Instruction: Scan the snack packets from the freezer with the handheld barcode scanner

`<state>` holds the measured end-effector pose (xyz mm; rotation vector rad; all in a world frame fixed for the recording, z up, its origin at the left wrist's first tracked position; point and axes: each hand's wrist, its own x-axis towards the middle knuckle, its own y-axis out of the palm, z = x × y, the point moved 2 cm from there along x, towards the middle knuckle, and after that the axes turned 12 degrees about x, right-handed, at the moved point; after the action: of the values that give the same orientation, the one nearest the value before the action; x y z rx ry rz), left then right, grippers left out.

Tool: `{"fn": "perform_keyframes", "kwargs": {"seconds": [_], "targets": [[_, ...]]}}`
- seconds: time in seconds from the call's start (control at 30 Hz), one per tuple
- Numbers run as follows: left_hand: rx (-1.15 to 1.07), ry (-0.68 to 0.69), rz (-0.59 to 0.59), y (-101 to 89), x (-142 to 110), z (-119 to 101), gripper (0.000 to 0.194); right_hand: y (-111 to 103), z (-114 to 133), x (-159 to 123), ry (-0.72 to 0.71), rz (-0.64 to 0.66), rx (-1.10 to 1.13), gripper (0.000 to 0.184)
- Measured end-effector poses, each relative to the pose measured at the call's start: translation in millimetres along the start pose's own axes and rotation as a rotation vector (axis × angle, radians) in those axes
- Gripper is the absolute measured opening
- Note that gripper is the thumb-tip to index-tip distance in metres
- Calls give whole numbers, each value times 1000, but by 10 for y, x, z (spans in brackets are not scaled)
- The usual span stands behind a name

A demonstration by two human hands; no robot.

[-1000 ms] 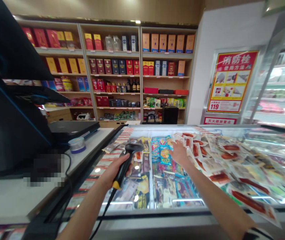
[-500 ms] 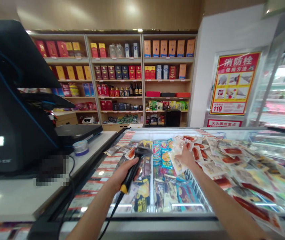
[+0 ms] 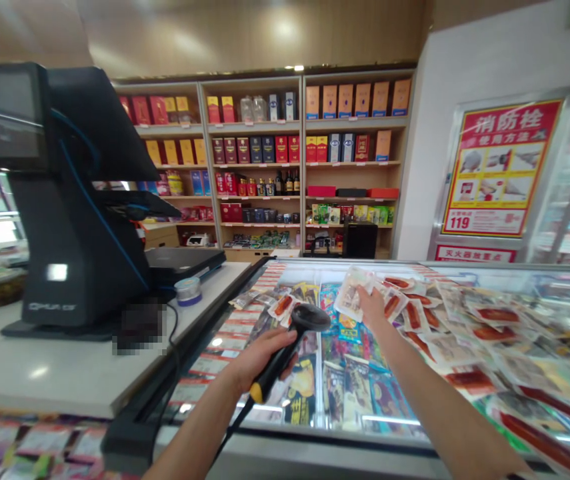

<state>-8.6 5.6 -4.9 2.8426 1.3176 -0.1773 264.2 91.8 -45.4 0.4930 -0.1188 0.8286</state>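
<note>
My left hand (image 3: 259, 353) is wrapped round the handle of a black barcode scanner (image 3: 292, 337) with a yellow band and a trailing cable, held over the glass lid of a chest freezer (image 3: 315, 440). My right hand (image 3: 372, 308) reaches forward and grips a clear snack packet (image 3: 349, 293), lifted off a heap of similar red-and-clear packets (image 3: 465, 327) spread over the freezer top. The scanner's head sits just left of the raised packet.
A black checkout terminal (image 3: 65, 200) stands on a white counter (image 3: 39, 373) at left, with a round tape roll (image 3: 187, 291) beside it. Shelves of boxed bottles (image 3: 265, 140) line the back wall. A red fire-hydrant poster (image 3: 502, 167) hangs at right.
My right hand closed on a packet from the heap and lifted it up toward the scanner. The view shifted right and upward; the scanner stayed in my left hand.
</note>
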Motion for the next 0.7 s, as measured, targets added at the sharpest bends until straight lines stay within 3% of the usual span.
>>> {"fn": "perform_keyframes", "kwargs": {"seconds": [0.33,0.47,0.7], "targets": [[12,112,31,-25,1,-83,24,124,-42,-78,72,-42,41,34],[17,99,16,-17,16,-100,26,129,-56,-94,89,-45,43,35],[128,84,13,-100,77,-180,26,104,8,-116,185,54,37,24]]}}
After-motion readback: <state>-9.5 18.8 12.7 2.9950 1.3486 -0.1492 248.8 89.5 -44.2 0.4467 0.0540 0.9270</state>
